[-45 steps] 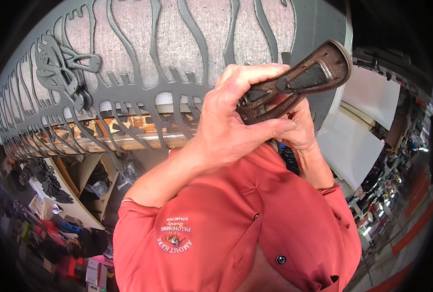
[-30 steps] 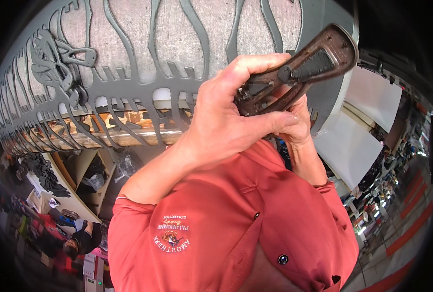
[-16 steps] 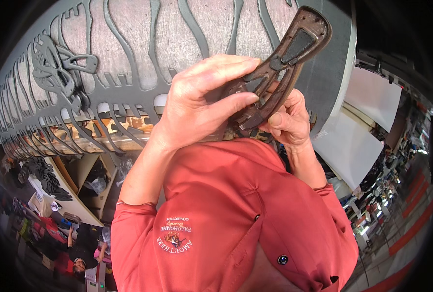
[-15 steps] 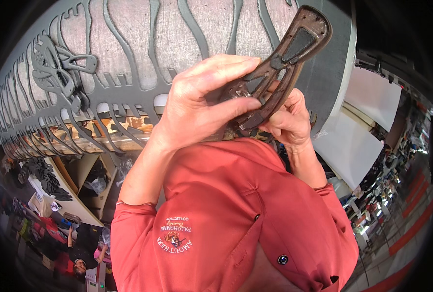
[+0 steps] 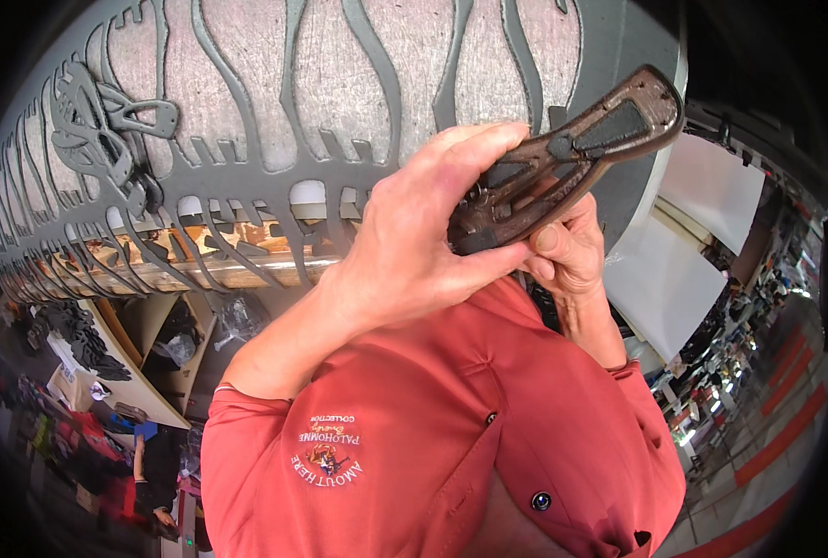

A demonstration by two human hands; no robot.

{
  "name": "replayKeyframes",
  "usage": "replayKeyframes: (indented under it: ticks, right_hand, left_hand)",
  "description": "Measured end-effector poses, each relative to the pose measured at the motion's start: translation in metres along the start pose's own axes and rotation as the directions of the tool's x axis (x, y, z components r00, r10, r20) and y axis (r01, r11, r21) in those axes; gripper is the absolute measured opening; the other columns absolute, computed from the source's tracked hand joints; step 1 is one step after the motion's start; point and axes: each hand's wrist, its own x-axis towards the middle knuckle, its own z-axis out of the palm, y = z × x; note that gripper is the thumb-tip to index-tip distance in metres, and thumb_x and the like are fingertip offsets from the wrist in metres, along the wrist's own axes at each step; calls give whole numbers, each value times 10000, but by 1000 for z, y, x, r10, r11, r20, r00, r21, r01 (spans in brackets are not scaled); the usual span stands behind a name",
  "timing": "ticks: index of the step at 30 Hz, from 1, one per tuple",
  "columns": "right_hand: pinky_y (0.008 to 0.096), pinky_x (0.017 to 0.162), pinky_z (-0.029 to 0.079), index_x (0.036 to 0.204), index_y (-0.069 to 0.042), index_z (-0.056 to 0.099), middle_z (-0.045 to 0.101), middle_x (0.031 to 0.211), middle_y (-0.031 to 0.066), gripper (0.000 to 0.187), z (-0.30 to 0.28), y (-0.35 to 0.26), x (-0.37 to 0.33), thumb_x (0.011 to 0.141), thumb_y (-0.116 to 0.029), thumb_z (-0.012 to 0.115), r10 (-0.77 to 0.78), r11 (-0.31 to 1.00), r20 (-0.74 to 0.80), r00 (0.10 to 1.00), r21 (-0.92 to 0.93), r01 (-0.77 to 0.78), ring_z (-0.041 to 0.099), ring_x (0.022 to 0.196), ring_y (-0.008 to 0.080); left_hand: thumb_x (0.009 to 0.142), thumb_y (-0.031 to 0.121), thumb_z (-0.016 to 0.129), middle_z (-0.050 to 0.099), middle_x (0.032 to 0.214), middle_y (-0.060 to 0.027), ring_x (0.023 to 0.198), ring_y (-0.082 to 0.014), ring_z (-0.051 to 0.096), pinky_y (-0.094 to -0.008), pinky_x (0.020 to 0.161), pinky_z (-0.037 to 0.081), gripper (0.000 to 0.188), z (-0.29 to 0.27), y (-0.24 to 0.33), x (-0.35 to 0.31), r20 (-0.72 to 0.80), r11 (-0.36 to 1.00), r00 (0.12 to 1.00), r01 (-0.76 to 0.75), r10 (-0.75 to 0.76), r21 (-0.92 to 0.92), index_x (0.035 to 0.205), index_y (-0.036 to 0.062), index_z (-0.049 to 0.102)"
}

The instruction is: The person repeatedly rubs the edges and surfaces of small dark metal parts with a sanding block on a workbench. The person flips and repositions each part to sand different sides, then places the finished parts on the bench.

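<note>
Half a second ago the brown frame (image 5: 585, 156) stood steeply, its wide end pointing up; now it has tipped over toward the right, and the person's left hand (image 5: 414, 219) has shifted right with it, closer to the right hand (image 5: 572, 246). From where I stand, a grey sheet (image 5: 247, 177) full of long cut-outs drapes across a pale, scratched surface (image 5: 340, 74) and hangs over its wooden edge (image 5: 200, 274). A loose heap of grey pieces (image 5: 107, 139) rests on the sheet, well left of the hands. White boards (image 5: 670, 279) are at the right; a clear bag (image 5: 240, 318) and a co-worker (image 5: 144, 465) are at the lower left. The left hand blocks the view of part of the sheet. That hand grasps the frame's near end, thumb below, fingers above, leaving the wide end jutting free beyond both hands. The right hand curls behind the frame's lower edge, partly hidden; whether it grips, I cannot tell.
</note>
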Motion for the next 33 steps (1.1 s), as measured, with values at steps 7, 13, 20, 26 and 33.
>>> replayKeyframes:
  ticks: [7, 13, 20, 26, 33]
  right_hand:
    - [244, 481, 321, 1291, 74, 705, 652, 689, 17, 393, -1, -11, 2, 944, -80, 807, 9, 988, 22, 1000, -155, -6, 460, 507, 56]
    - [252, 476, 323, 1248, 85, 700, 611, 652, 9, 363, 8, -12, 8, 946, -100, 780, 9, 985, -34, 999, -172, -15, 442, 485, 59]
    - [249, 456, 331, 1125, 99, 671, 525, 617, -43, 312, 2, -37, -9, 946, -132, 781, 64, 950, -229, 971, -283, -129, 422, 465, 52]
    - [209, 388, 295, 1346, 95, 587, 624, 746, 14, 683, -26, -18, -13, 855, -230, 934, 25, 985, -132, 991, -169, -48, 444, 448, 38]
    - [200, 383, 301, 1499, 16, 479, 714, 1079, 111, 709, -33, -13, -14, 949, -240, 846, 52, 990, -37, 998, -131, -56, 451, 447, 38]
  left_hand:
    - [693, 51, 911, 657, 1409, -221, 1254, -357, 684, -418, 1053, 550, 840, -1, -1, 2, -15, 997, 998, -53, 54, 47, 1457, -33, 572]
    - [696, 66, 928, 670, 1385, -203, 1257, -339, 681, -416, 1047, 555, 826, 0, -5, 0, -43, 1000, 999, -24, 24, 2, 1442, -22, 585]
    - [762, 154, 910, 611, 1406, -253, 1266, -424, 645, -468, 1049, 558, 869, 19, -7, 2, -131, 987, 979, -159, 158, 0, 1502, 1, 483]
    - [708, 124, 933, 637, 1346, -268, 1216, -455, 664, -497, 1028, 570, 897, 27, -7, 2, -170, 982, 971, -182, 170, -58, 1474, -22, 490]
    - [702, 133, 932, 637, 1354, -274, 1209, -451, 671, -495, 1024, 572, 889, 26, -8, -2, -202, 985, 968, -163, 151, -46, 1464, -27, 505]
